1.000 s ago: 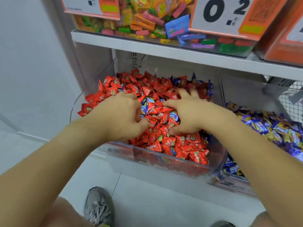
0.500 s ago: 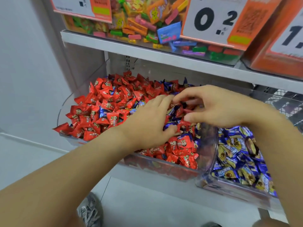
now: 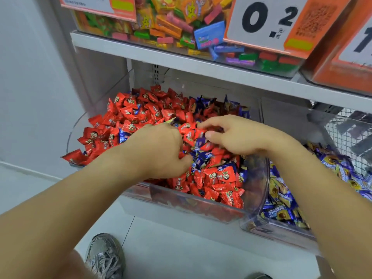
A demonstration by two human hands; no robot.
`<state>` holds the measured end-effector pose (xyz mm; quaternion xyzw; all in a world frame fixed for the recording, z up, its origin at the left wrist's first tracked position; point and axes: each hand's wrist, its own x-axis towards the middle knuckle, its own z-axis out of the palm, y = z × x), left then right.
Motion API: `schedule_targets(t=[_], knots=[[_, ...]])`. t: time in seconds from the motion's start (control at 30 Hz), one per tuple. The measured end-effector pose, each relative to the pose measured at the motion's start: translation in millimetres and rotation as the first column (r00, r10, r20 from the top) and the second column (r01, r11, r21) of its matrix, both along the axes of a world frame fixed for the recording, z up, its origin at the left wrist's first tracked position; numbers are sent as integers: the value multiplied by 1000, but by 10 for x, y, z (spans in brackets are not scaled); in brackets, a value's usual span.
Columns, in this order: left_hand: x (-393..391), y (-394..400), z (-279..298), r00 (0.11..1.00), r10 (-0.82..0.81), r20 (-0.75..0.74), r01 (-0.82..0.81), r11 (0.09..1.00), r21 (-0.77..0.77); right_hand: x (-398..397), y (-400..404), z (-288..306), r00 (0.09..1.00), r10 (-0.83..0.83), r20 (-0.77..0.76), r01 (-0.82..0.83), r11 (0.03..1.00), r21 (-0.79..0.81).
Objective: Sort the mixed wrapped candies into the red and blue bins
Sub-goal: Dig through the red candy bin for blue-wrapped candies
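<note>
At the left of the frame, the clear bin of red candies (image 3: 141,113) holds a heap of red wrappers, with stray blue candies (image 3: 201,158) scattered through it, thickest near the centre and along the back right. The left hand (image 3: 159,152) lies knuckles-up on the heap at mid-frame, its fingers curled down into the wrappers; whether they hold a piece cannot be told, since the fingertips are buried. Just right of it, the right hand (image 3: 239,135) reaches across the bin's wall with thumb and forefinger drawn toward each other over a cluster of red and blue pieces; the blur there hides whether a wrapper is actually pinched. At the right edge sits the bin of blue candies (image 3: 281,200), under the right forearm.

To do this step well, the left hand should probably rake the red pieces leftward to bare the blue ones, while the right pinches one blue wrapper by its crimped end and carries it across the wall to the right-hand bin, taking no red with it.
</note>
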<state>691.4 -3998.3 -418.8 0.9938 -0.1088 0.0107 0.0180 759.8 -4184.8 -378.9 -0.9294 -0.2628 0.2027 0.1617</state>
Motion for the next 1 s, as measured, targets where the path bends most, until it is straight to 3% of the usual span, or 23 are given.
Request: schedule_targets(t=[0.17, 0.27, 0.37, 0.43, 0.57, 0.63, 0.8, 0.93, 1.0], knots=[[71, -171, 58, 961, 121, 249, -108, 992, -63, 62, -106, 89, 981, 78, -179, -61, 993, 102], [94, -236, 77, 927, 62, 369, 56, 953, -299, 113, -132, 112, 961, 68, -269, -8, 976, 218], [109, -286, 4, 980, -86, 177, 152, 901, -406, 178, -198, 101, 983, 117, -142, -109, 992, 66], [130, -302, -64, 989, -140, 46, 147, 930, -337, 195, -214, 92, 991, 109, -75, -110, 994, -12], [175, -295, -87, 982, -184, -51, 168, 959, -229, 139, -150, 27, 992, 127, -3, -126, 979, -161], [176, -295, -91, 979, -193, -67, 176, 963, -203, 115, -123, 10, 985, 170, -3, -166, 958, -233], [146, -302, -93, 986, -165, -22, 154, 955, -254, 82, -183, 78, 975, 222, 30, -211, 955, -207], [153, -277, -71, 986, -163, -23, 147, 936, -320, 15, -317, 304, 964, 235, -125, -260, 934, -243], [148, -240, -17, 989, -145, -12, 132, 928, -349, 19, -364, 360, 961, 224, -161, -252, 950, -184]])
